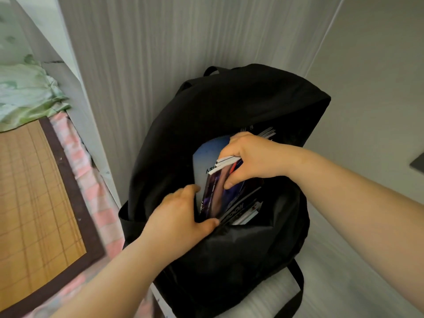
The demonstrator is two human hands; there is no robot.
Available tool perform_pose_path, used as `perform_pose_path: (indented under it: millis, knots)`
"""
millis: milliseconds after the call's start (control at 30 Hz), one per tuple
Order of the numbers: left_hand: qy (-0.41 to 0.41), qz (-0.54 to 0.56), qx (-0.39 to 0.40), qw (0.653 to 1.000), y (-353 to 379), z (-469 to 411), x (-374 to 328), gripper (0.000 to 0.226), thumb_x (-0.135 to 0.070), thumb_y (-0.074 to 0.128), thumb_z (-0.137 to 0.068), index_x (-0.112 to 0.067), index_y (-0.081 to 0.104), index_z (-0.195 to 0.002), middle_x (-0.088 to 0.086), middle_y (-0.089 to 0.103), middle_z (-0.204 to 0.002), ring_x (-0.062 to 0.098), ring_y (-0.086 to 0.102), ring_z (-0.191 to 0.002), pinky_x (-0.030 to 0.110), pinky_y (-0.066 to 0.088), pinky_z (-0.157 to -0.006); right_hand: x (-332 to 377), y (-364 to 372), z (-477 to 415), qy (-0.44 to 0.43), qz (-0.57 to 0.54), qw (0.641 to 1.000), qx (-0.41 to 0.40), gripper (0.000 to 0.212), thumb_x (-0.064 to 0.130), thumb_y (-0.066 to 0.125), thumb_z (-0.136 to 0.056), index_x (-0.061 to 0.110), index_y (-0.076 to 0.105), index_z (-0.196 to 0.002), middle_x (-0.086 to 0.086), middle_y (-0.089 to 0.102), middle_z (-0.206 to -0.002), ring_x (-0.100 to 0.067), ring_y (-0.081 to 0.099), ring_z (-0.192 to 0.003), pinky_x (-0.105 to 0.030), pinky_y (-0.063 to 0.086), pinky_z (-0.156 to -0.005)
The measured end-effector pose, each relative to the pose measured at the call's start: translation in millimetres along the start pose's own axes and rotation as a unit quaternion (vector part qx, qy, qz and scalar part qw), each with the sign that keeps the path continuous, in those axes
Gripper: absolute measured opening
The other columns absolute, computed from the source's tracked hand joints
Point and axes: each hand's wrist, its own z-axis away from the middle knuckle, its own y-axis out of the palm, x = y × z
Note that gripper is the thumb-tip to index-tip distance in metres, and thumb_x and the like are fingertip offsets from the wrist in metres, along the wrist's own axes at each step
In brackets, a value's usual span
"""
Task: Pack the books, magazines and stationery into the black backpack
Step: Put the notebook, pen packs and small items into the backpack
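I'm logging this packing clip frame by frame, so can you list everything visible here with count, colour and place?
backpack: one, black, upright against the wall, main opening held open.
pale blue book: one, standing inside the backpack at the back of the opening.
dark purple book: one, partly inside the opening, in front of the pale blue one, held with other thin volumes.
magazines: several, exact count unclear, dark covers with white edges, tilted inside the opening.
woven mat: one, tan with a dark brown border, on the left.
checked cloth: one, pink and white, under the mat.
green bedding: one, pale green, upper left.
left hand: one, pulling the opening's near edge.
right hand: one, gripping the books' top.
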Motion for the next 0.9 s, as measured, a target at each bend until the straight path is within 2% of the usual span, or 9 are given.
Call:
perform_pose_path:
  millis: [100,200,367,467,600,700,800,833,900]
  knots:
    - [-0.017,0.127,0.031,0.991,5,-14,-10,0.017,-0.028,0.062,-0.082,-0.033,0.051,-0.093,-0.021,0.055,-0.084,0.003,0.052,-0.083,0.003,0.040,-0.063,1,0,-3,-0.002,-0.001,1.000,0.009,0.024,0.024,0.078,-0.067,0.006,0.069,-0.080,-0.012,0.069,-0.080,-0.023,0.058,-0.079,-0.039,0.043,-0.081]
    - [-0.049,0.275,0.017,0.960,13,-24,-11,0.029,-0.013,0.062,-0.082,-0.035,0.051,-0.066,-0.016,0.056,-0.067,0.001,0.055,-0.065,-0.004,0.039,-0.050,-1,-2,-5,0.011,-0.051,0.998,0.018,0.014,0.019,0.077,-0.068,0.014,0.065,-0.074,0.005,0.063,-0.070,-0.010,0.059,-0.069,-0.036,0.050,-0.073]
    - [-0.042,0.328,-0.018,0.944,16,-21,-8,0.037,-0.006,0.065,-0.079,-0.039,0.052,-0.071,-0.016,0.059,-0.072,-0.003,0.057,-0.067,-0.005,0.041,-0.053,-5,-10,-4,0.017,-0.111,0.994,0.006,0.021,0.013,0.075,-0.070,0.026,0.059,-0.068,0.012,0.060,-0.069,-0.005,0.061,-0.067,-0.018,0.049,-0.064]
    - [-0.039,0.286,-0.021,0.957,17,-18,-3,0.039,-0.008,0.065,-0.079,-0.043,0.049,-0.074,-0.022,0.057,-0.076,-0.007,0.052,-0.073,-0.004,0.041,-0.056,-11,-15,3,0.022,-0.188,0.982,-0.014,0.020,0.008,0.074,-0.071,0.023,0.060,-0.071,0.012,0.064,-0.073,0.003,0.064,-0.067,-0.005,0.049,-0.059]
    - [-0.016,0.208,-0.040,0.977,14,-26,-4,0.036,-0.009,0.065,-0.080,-0.040,0.048,-0.070,-0.024,0.053,-0.071,-0.008,0.049,-0.070,0.005,0.038,-0.061,-14,-17,1,0.034,-0.180,0.982,-0.041,0.018,0.010,0.070,-0.075,0.020,0.061,-0.086,0.017,0.060,-0.081,0.011,0.060,-0.071,-0.001,0.046,-0.064]
    - [-0.038,0.203,-0.066,0.976,11,-28,1,0.037,-0.007,0.066,-0.078,-0.037,0.049,-0.066,-0.020,0.053,-0.067,-0.001,0.051,-0.067,0.009,0.036,-0.060,-19,-9,5,0.038,-0.167,0.968,-0.182,0.038,0.014,0.066,-0.079,0.018,0.052,-0.114,0.015,0.050,-0.105,0.007,0.049,-0.098,-0.001,0.039,-0.081]
    - [-0.068,0.216,-0.079,0.971,10,-28,5,0.016,-0.005,0.066,-0.078,-0.017,0.065,-0.089,-0.007,0.057,-0.072,0.014,0.055,-0.078,0.019,0.036,-0.062,-19,17,25,0.025,-0.177,0.929,-0.323,0.011,0.014,0.060,-0.077,0.023,0.058,-0.082,0.012,0.058,-0.082,0.000,0.056,-0.080,-0.008,0.044,-0.075]
    - [-0.076,0.213,-0.081,0.971,9,-28,5,0.019,-0.005,0.066,-0.078,-0.010,0.066,-0.096,-0.004,0.057,-0.076,0.016,0.055,-0.082,0.021,0.036,-0.067,-19,25,31,0.034,-0.177,0.931,-0.318,0.006,0.013,0.058,-0.076,0.019,0.060,-0.074,0.011,0.061,-0.075,-0.003,0.058,-0.075,-0.013,0.047,-0.072]
    - [-0.063,0.202,-0.084,0.974,7,-29,5,0.017,-0.006,0.066,-0.078,-0.012,0.067,-0.094,-0.004,0.057,-0.076,0.017,0.056,-0.084,0.022,0.035,-0.070,-19,37,34,0.073,-0.135,0.969,-0.193,0.012,0.010,0.057,-0.081,0.006,0.068,-0.079,-0.002,0.071,-0.083,-0.007,0.062,-0.081,-0.020,0.048,-0.077]
